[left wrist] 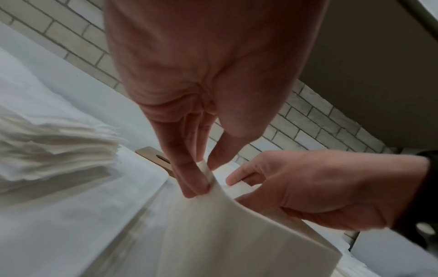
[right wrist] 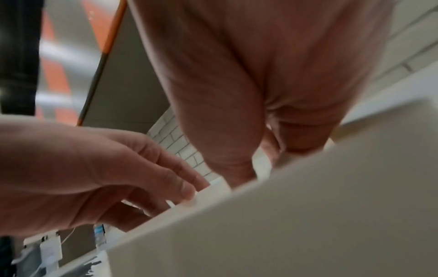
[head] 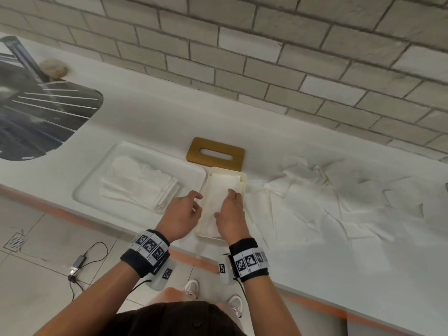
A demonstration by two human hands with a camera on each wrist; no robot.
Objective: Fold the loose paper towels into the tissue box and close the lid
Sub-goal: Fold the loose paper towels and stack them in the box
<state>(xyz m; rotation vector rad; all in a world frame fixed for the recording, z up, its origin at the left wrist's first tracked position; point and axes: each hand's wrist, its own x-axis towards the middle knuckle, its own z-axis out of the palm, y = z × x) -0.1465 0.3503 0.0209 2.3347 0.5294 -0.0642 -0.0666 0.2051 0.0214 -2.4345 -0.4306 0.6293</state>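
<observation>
The cream tissue box (head: 243, 183) stands open on the counter with a folded paper towel (head: 218, 190) lying in it. My left hand (head: 197, 202) is at the box's left wall; in the left wrist view its thumb and fingers (left wrist: 196, 185) pinch the towel's edge. My right hand (head: 224, 202) reaches into the box from the near side with curled fingers and holds the same towel (left wrist: 240, 188). The brown wooden lid (head: 215, 154) with its slot lies flat behind the box. Loose paper towels (head: 327, 202) spread over the counter to the right.
A white tray (head: 97, 180) left of the box holds a stack of folded towels (head: 140, 187). A steel sink (head: 36, 112) is at the far left and a brick wall (head: 266, 57) runs behind. The counter edge is just under my wrists.
</observation>
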